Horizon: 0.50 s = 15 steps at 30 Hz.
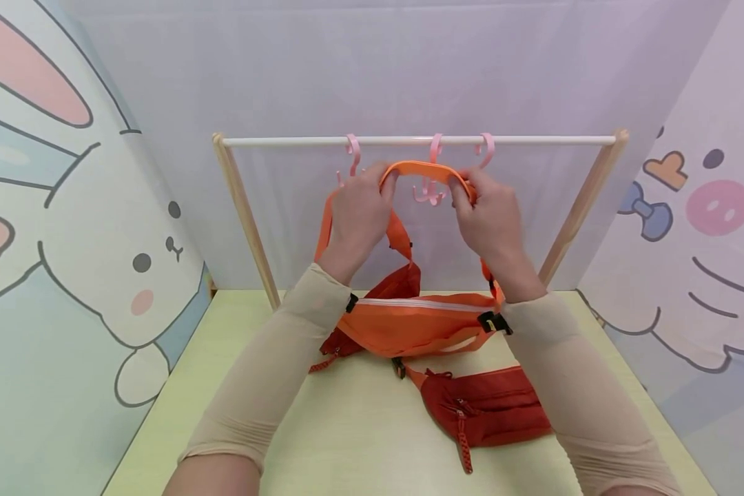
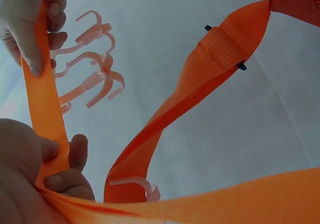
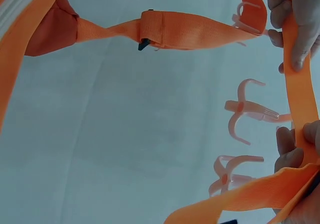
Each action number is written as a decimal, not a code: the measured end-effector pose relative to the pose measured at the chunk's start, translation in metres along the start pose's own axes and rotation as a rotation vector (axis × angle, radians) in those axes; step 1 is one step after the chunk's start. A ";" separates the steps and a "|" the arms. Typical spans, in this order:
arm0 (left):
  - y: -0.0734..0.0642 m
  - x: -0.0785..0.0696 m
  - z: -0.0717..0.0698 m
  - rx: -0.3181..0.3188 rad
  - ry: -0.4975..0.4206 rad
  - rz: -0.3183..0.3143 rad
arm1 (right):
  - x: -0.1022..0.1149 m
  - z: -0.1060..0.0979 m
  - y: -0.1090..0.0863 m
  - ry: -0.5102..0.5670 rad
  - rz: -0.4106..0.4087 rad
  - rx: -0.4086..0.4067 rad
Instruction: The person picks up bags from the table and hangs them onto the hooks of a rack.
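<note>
Both hands hold up the strap (image 1: 424,167) of an orange waist bag (image 1: 421,327), a short span of it stretched between them. My left hand (image 1: 362,213) pinches the strap on the left, thumb on the near face and fingers behind. On the right, my right hand (image 1: 490,217) grips it the same way. The bag's body hangs below, its white zipper facing up. Right behind the strap is the middle pink hook (image 1: 430,196). A dark red waist bag (image 1: 403,282) is behind; its orange strap (image 2: 215,58) runs up to the left pink hook (image 1: 353,151).
A white rod (image 1: 273,141) on wooden posts (image 1: 244,213) carries the hooks, including a right pink hook (image 1: 487,148). Another red waist bag (image 1: 496,410) lies on the pale yellow table (image 1: 341,434), partly behind the right sleeve. Cartoon-printed walls (image 1: 99,275) flank the table.
</note>
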<state>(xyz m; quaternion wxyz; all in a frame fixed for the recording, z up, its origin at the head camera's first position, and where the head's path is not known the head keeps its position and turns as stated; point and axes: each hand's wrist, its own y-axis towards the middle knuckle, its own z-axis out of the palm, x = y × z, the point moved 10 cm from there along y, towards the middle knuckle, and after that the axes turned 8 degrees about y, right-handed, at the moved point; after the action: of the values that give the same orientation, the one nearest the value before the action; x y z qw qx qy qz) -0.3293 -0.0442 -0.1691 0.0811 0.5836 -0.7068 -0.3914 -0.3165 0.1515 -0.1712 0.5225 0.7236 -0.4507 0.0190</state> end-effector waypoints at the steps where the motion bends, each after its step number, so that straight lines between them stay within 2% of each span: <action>1: 0.001 0.000 0.002 0.000 0.006 0.000 | -0.002 0.001 0.000 -0.010 0.007 0.004; 6: 0.005 0.000 0.015 0.005 0.041 -0.001 | -0.012 0.007 -0.002 -0.046 0.041 0.022; 15: 0.007 0.004 0.028 0.031 0.093 -0.017 | -0.020 0.014 -0.005 -0.076 0.060 0.042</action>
<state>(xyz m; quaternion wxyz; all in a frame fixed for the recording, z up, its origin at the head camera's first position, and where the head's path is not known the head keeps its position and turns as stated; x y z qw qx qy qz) -0.3520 -0.0347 -0.1851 0.1014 0.6084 -0.7033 -0.3534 -0.3310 0.1538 -0.1916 0.4890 0.7206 -0.4912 0.0166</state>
